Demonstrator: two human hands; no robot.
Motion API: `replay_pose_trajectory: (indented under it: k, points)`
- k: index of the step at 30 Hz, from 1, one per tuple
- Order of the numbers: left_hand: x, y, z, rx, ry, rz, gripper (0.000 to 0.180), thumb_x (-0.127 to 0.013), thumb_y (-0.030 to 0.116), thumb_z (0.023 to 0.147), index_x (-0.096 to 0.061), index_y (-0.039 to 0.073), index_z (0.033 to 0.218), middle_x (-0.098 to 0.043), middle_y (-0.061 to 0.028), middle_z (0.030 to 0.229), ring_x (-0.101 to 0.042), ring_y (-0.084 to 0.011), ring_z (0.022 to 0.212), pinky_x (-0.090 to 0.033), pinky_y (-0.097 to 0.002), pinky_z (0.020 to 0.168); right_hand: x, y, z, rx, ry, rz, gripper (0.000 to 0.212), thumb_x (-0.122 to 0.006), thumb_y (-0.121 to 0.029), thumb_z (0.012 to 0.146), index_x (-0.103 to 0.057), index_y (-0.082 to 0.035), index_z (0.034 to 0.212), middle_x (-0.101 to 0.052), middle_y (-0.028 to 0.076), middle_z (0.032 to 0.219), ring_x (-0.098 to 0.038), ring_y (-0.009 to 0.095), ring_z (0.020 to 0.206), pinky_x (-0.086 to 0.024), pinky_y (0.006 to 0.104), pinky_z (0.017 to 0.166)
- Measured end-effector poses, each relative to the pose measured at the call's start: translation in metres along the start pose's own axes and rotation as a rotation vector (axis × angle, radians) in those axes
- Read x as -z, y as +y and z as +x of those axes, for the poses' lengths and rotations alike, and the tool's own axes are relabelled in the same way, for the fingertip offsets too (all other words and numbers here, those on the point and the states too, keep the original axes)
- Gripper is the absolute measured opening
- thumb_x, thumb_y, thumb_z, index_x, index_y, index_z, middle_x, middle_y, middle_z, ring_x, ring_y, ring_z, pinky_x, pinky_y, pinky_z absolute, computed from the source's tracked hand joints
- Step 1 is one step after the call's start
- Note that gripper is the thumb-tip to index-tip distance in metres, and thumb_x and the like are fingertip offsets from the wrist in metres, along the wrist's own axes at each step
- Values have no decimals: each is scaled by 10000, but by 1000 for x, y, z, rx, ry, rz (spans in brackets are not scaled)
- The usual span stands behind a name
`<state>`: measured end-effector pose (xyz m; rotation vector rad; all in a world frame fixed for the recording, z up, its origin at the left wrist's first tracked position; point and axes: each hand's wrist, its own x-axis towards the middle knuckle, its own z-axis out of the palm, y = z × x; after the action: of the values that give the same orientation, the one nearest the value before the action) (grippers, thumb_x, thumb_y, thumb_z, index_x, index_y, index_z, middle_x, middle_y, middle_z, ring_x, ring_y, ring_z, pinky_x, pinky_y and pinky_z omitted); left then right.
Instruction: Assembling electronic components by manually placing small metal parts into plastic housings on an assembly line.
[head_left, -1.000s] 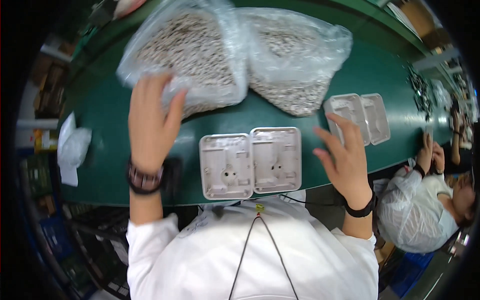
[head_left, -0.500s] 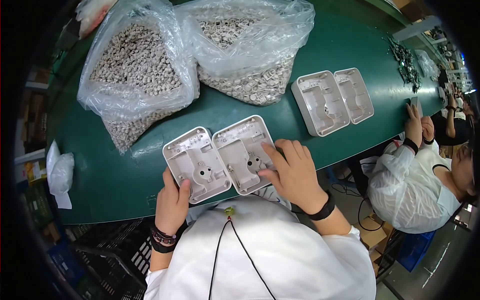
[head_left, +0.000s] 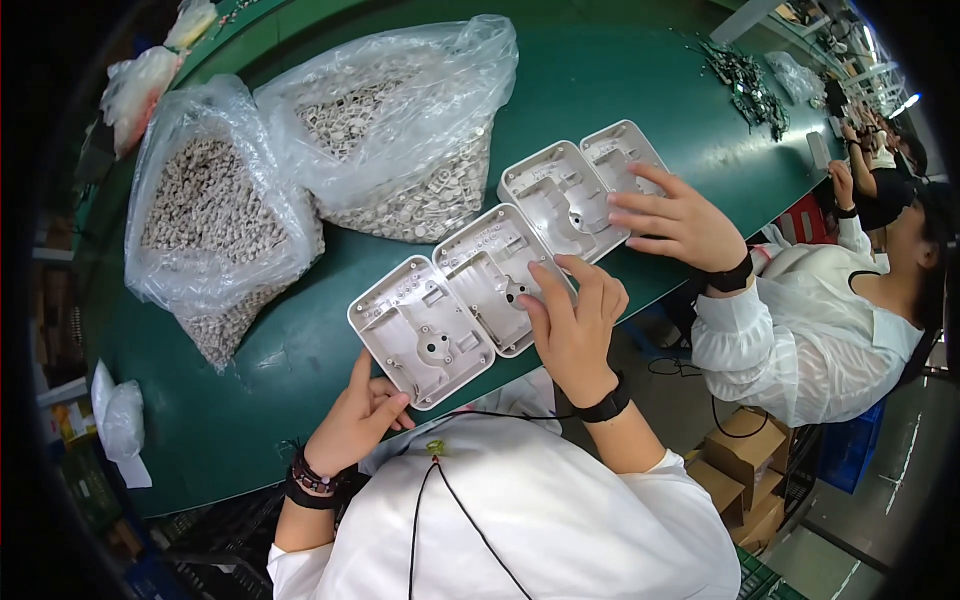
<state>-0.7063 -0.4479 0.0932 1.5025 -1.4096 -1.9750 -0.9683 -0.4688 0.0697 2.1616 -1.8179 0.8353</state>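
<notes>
Two off-white plastic housing halves lie side by side on the green table, insides up, with posts and ribs showing: a left housing half [head_left: 400, 320] and a right housing half [head_left: 480, 262]. My left hand [head_left: 350, 415] is at the left half's near left corner, index finger along its side and thumb at its front edge, fingers apart. Over the right half's right wall reaches my right hand [head_left: 578, 330], fingers spread, thumb and index finger inside it. Its palm hides part of that wall. Against this half stands another open housing pair [head_left: 560, 190], touched by a co-worker's hand [head_left: 680, 220].
A clear bag of small grey-white parts [head_left: 205, 210] stands at the left, beside a second bag [head_left: 400, 180] of similar pieces. Farther right lies a dark heap of small parts [head_left: 745, 85]. The co-worker in white [head_left: 800, 340] sits close on my right. Cardboard boxes [head_left: 740, 450] are below.
The gap between the two housing pairs has closed, and they now touch. A co-worker's hand has come onto the right pair. My view has shifted; my hands stay at the same two halves.
</notes>
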Motion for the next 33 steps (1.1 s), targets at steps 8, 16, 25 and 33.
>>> replay_pose_trajectory:
  k: [8,16,25,33]
  points:
    - [-14,10,27,-9,-115,-52,726,-452,123,918,93,68,1395,-563,-145,921,-611,-190,748,-492,-276,652,-10,29,-5,-163,4,187,388,-625,-157,765,-531,-83,1134,-461,145,1156,-426,330,1022,-328,430,881]
    - [-45,26,62,-19,-228,-158,741,-456,138,921,110,96,1397,-562,-146,999,-609,-189,785,-493,-273,679,10,72,27,-102,-57,-29,527,-637,-212,763,-451,-65,1234,-363,195,1283,-343,388,1186,-278,465,998]
    - [-87,52,106,-48,-268,-337,781,-480,211,919,130,105,1396,-558,-162,1113,-606,-171,826,-487,-255,720,15,67,20,-56,-205,157,532,-645,-222,750,-467,-81,1231,-465,165,1182,-458,337,1069,-378,412,908]
    - [-91,76,138,-32,-297,-334,847,-496,251,914,188,44,1368,-559,-149,1136,-609,-154,832,-485,-242,724,15,94,71,-130,-373,17,376,-607,-96,752,-532,-79,1120,-568,140,974,-578,317,857,-474,373,699]
